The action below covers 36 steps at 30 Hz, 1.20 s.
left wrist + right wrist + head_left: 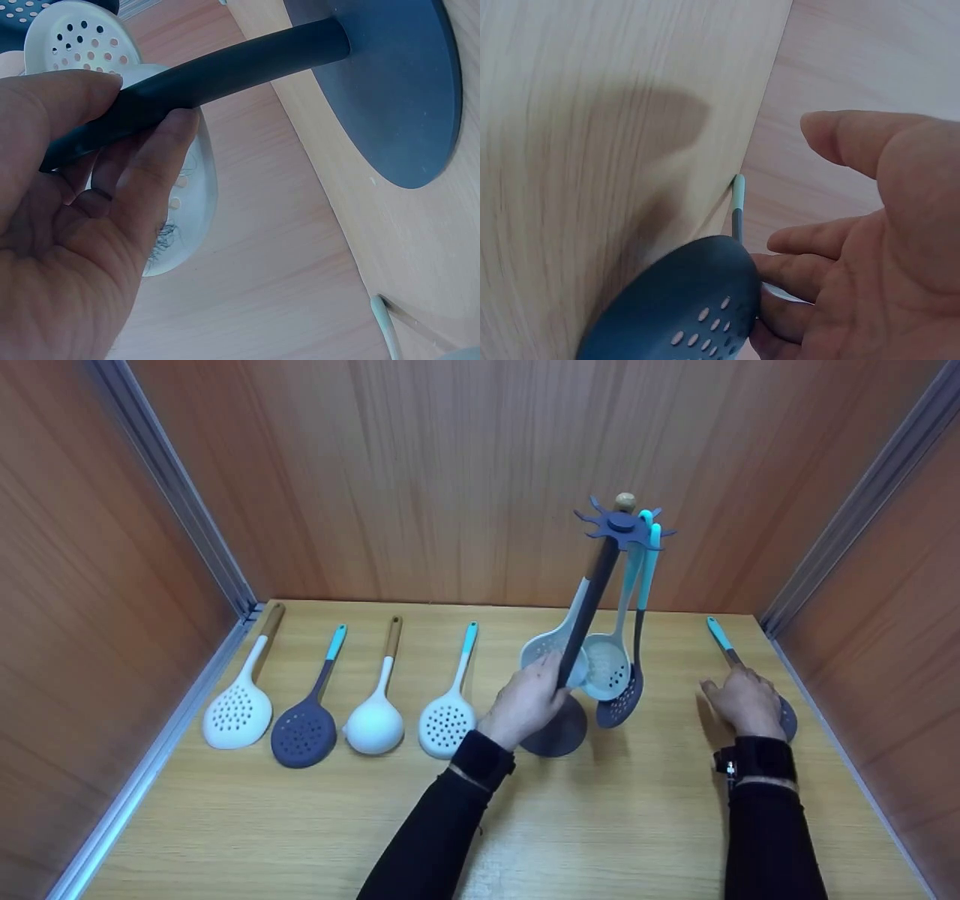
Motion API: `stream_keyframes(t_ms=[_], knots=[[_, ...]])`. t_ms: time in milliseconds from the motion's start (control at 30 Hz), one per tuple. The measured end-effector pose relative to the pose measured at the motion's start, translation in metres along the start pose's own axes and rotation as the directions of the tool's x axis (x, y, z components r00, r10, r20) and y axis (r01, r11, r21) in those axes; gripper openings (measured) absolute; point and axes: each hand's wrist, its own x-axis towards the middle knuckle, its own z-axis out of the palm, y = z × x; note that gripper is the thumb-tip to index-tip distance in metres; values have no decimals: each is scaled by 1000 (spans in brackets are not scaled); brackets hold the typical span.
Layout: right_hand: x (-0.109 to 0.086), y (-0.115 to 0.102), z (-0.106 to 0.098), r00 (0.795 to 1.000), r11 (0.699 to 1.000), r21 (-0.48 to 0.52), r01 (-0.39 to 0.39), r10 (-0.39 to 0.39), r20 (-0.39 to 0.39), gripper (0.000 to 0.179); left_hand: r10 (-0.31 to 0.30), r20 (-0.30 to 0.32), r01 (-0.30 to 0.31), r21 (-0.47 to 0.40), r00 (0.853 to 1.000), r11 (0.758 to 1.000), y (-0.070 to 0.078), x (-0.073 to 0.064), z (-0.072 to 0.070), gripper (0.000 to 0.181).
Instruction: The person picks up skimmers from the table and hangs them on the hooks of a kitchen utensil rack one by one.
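My left hand grips the dark pole of a utensil stand, thumb and fingers round it in the left wrist view. The stand leans, its round base low by the table and its hooked top to the right. From it hang a white slotted spoon, a white skimmer and a dark slotted spoon, the latter two with turquoise handles. At the far right my right hand is over a dark skimmer; its thumb stands apart, and its fingertips are at the skimmer's edge.
Left of the stand lie a white skimmer, a dark skimmer, a white ladle and a white slotted spoon. Wooden panels with metal edging enclose the table at the back and sides.
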Motion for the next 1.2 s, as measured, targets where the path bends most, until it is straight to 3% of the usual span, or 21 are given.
stream_keyframes(t_ms=[233,467,633,1033,1200], knots=[[-5,-2,-5,999,999,-28,29,-30,-14,67,-15,10,16,-12,1000,1000,0,0,0,33],[-6,-2,-9,1000,998,-62,12,-13,-6,72,0,-2,0,8,1000,1000,1,-1,0,31],[-7,-3,-13,1000,998,-67,20,-20,-9,55,1,2,-1,0,1000,1000,1,0,-1,30],[-9,-11,-10,1000,996,-86,27,-27,-1,34,4,0,-4,-17,1000,1000,0,0,-1,27],[-11,-13,-10,999,997,-69,34,-35,-18,34,7,2,-7,-20,1000,1000,-1,0,0,28]])
